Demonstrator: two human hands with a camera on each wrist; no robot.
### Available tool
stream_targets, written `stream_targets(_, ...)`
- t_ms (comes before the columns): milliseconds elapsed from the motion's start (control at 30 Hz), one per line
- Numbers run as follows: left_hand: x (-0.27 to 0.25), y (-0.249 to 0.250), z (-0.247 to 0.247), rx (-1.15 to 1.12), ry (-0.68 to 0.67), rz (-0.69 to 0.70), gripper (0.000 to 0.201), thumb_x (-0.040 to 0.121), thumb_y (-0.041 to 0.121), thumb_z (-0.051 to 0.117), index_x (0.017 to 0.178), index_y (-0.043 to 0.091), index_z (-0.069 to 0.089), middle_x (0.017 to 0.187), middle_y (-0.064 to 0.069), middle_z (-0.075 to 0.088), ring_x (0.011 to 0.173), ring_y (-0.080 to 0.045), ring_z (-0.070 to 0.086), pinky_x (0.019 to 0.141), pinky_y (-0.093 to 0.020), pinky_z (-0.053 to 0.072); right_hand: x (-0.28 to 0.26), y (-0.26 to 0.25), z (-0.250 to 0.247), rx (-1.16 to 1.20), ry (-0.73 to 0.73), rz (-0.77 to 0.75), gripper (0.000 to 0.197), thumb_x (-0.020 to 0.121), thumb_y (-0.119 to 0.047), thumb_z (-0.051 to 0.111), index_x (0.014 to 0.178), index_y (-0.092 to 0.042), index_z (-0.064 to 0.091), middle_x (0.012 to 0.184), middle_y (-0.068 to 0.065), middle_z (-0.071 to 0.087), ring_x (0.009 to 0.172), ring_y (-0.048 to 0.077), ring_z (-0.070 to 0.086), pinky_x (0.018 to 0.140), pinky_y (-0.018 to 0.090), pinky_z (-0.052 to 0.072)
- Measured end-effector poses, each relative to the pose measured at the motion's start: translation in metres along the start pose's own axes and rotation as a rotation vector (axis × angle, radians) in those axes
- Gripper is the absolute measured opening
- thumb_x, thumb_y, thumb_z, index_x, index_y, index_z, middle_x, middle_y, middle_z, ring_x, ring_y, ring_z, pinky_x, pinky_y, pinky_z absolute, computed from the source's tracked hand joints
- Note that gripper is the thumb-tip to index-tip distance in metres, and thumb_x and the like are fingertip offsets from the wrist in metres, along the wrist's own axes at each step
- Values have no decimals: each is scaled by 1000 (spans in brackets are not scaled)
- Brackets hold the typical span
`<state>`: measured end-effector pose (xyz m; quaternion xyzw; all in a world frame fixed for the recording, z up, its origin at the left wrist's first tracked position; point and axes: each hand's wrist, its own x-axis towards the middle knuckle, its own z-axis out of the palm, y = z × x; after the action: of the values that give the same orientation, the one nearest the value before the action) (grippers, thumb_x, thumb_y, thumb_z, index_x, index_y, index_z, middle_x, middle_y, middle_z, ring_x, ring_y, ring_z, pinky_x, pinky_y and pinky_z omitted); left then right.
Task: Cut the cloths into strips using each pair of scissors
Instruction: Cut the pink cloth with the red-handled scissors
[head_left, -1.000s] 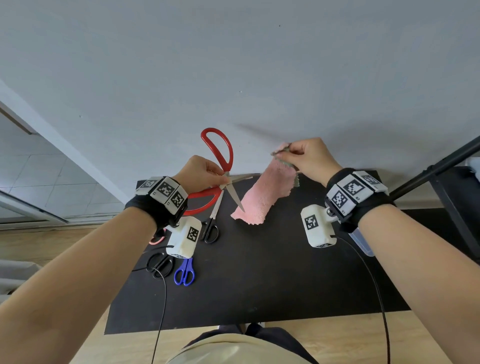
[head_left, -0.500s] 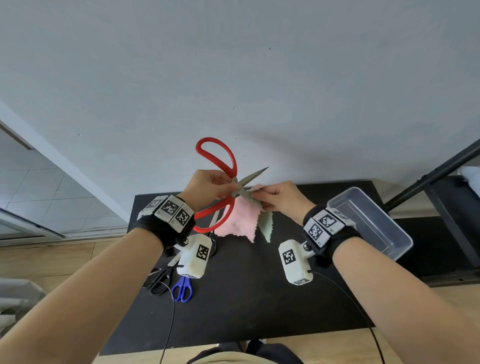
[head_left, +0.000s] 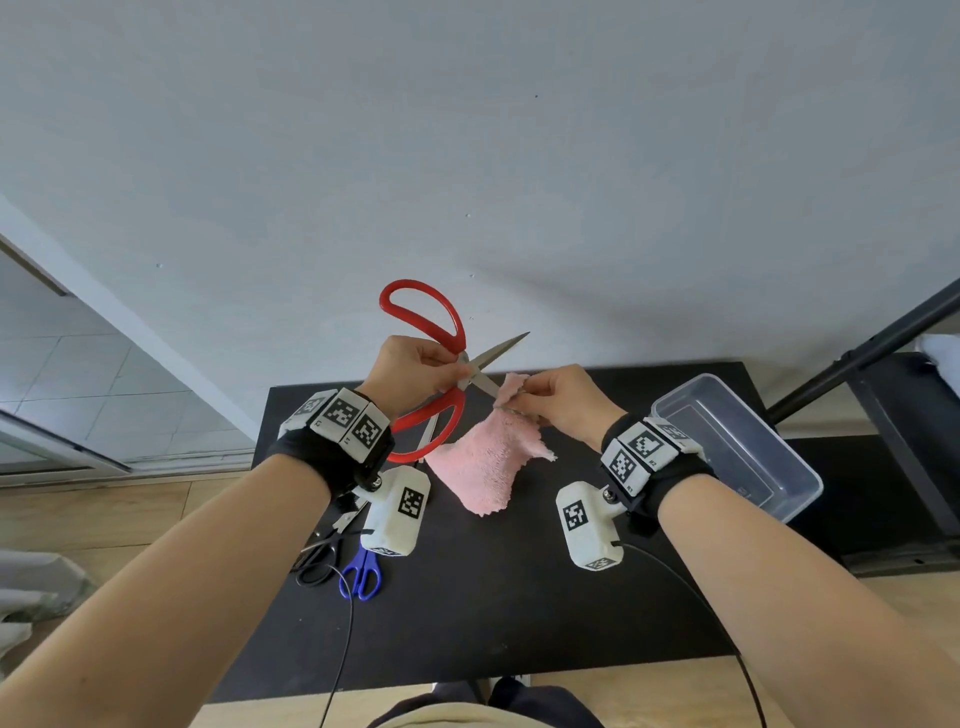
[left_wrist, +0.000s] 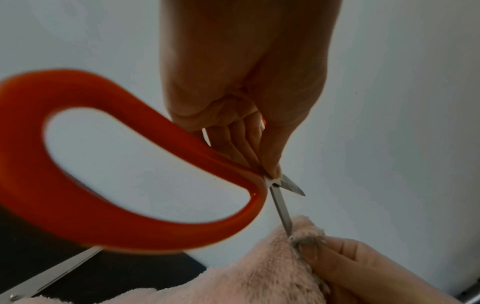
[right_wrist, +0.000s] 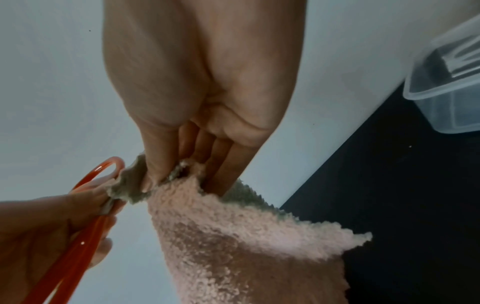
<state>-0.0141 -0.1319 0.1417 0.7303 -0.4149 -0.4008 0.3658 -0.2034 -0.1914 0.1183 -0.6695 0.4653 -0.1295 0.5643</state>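
Note:
My left hand (head_left: 415, 371) grips the big red-handled scissors (head_left: 431, 332) close to the pivot, above the black table. Their blades stand apart: one points up to the right, the other reaches the top edge of the pink cloth (head_left: 485, 467). My right hand (head_left: 550, 400) pinches that top edge, and the cloth hangs down from it. In the left wrist view, the lower blade of the scissors (left_wrist: 103, 164) touches the cloth (left_wrist: 259, 273) beside my right fingers (left_wrist: 337, 261). In the right wrist view, thumb and fingers (right_wrist: 153, 170) clamp the cloth (right_wrist: 246, 236), whose back side is greenish.
Black-handled scissors (head_left: 317, 564) and blue-handled scissors (head_left: 363, 574) lie at the table's left, partly behind the left wrist camera. Another metal blade (head_left: 428, 434) shows under the red handle. A clear plastic tub (head_left: 737, 447) stands at the right. A wall rises just behind the black table (head_left: 519, 597).
Both hands came together above the table. The scissors rose and their blades opened wider; the right hand brought the cloth's top edge to the lower blade.

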Motion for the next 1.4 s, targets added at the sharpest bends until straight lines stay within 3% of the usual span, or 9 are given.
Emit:
stream_targets(233, 0, 4, -6, -17, 46, -13, 13, 82, 19, 74, 88, 7, 73, 78, -3, 71, 60, -5, 62, 53, -8, 48, -7, 12, -13, 88, 13, 20, 12, 87, -9, 66, 81, -17, 72, 79, -3, 69, 80, 10, 63, 74, 23, 56)
stream_targets(400, -1, 11, -11, 98, 30, 97, 10, 84, 19, 70, 89, 11, 73, 86, -2, 67, 69, -9, 56, 61, -11, 44, -12, 21, -19, 140, 101, 35, 13, 87, -5, 65, 82, -13, 74, 70, -3, 67, 70, 7, 62, 67, 18, 57)
stream_targets(500, -3, 13, -11, 145, 22, 144, 8, 87, 21, 67, 91, 15, 70, 71, 8, 61, 56, -2, 50, 54, -8, 38, -12, 25, -20, 157, 129, 43, 9, 87, -4, 65, 87, -7, 73, 55, -10, 64, 59, 1, 60, 64, 17, 56)
stream_targets(600, -6, 13, -11, 76, -25, 127, 8, 88, 20, 66, 95, 16, 67, 67, 3, 68, 46, 1, 53, 52, -9, 41, -14, 26, -22, 193, 150, 37, 11, 88, -4, 65, 82, -11, 72, 49, -14, 62, 53, -5, 60, 60, 15, 53)
stream_targets(800, -11, 12, -11, -131, -52, 101, 12, 89, 15, 65, 99, 8, 65, 76, -3, 75, 55, -10, 67, 57, -16, 54, -14, 29, -26, 288, 177, 27, 12, 86, -5, 66, 97, -2, 72, 63, -7, 66, 59, 1, 60, 64, 21, 55)
stream_targets(1000, -11, 8, -8, -51, -22, 127, 9, 87, 18, 68, 92, 11, 68, 63, 6, 69, 51, -2, 59, 54, -13, 50, -17, 25, -28, 360, 202, 27, 13, 83, -8, 69, 95, -4, 73, 93, 20, 68, 83, 23, 61, 91, 48, 51)
stream_targets(1067, -10, 7, -6, 7, -20, 121, 13, 88, 20, 67, 97, 10, 67, 75, 4, 68, 61, -4, 62, 57, -9, 51, -17, 25, -28, 352, 195, 8, 11, 84, -9, 69, 93, -8, 74, 101, 20, 69, 91, 23, 64, 96, 48, 50)
stream_targets(1167, -9, 5, -2, -110, -116, 35, 22, 92, 16, 60, 111, 6, 57, 96, -9, 72, 86, -19, 71, 76, -24, 59, -15, 24, -29, 344, 170, -6, 10, 86, -8, 67, 91, -12, 74, 100, 12, 72, 96, 20, 66, 99, 45, 49)
stream_targets(1400, -13, 5, 6, -106, -186, -6, 24, 91, 20, 62, 112, 6, 58, 91, -15, 74, 81, -27, 72, 73, -30, 60, -15, 15, -19, 311, 54, -10, 12, 86, -15, 67, 94, -17, 75, 95, 7, 72, 93, 20, 67, 91, 38, 54)
